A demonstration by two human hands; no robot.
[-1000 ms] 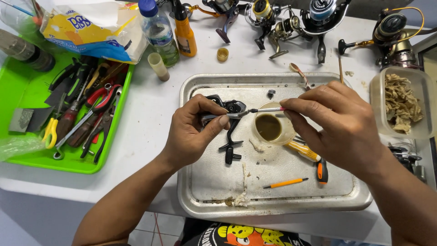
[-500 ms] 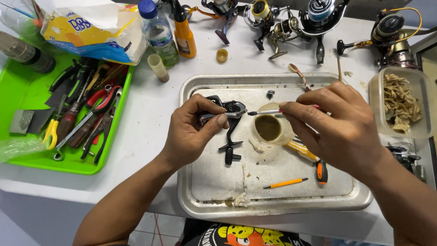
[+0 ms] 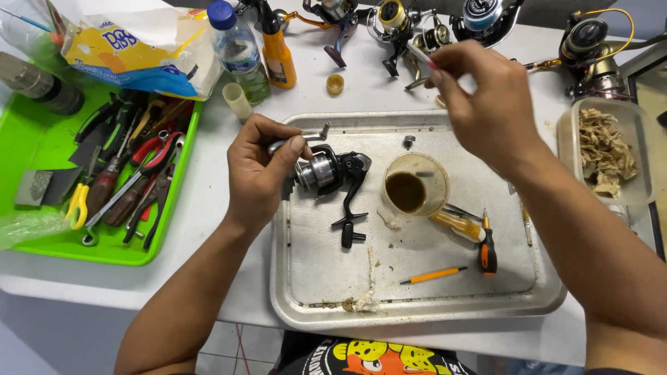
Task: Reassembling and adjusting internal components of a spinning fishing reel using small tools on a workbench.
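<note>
My left hand [image 3: 258, 173] grips a black and silver fishing reel [image 3: 326, 171] at the left of a metal tray [image 3: 417, 305], fingers around its metal arm [image 3: 300, 138]. The reel rests on the tray with its handle pointing toward me. My right hand [image 3: 490, 104] is raised over the tray's far edge, pinching a thin stick-like tool [image 3: 419, 54]. It is well apart from the reel. A small cup of brown liquid [image 3: 415, 184] stands in the tray between both hands.
Two screwdrivers [image 3: 469, 232] and an orange pencil [image 3: 433, 276] lie in the tray. A green tray of pliers [image 3: 42, 146] sits left. Bottles [image 3: 240, 52], a tissue bag [image 3: 132, 45] and several reels [image 3: 479, 17] line the back. A tub of brown scraps [image 3: 611, 149] stands right.
My right hand has lifted away from the cup and reel toward the back of the table, carrying the thin tool. My left hand stays on the reel.
</note>
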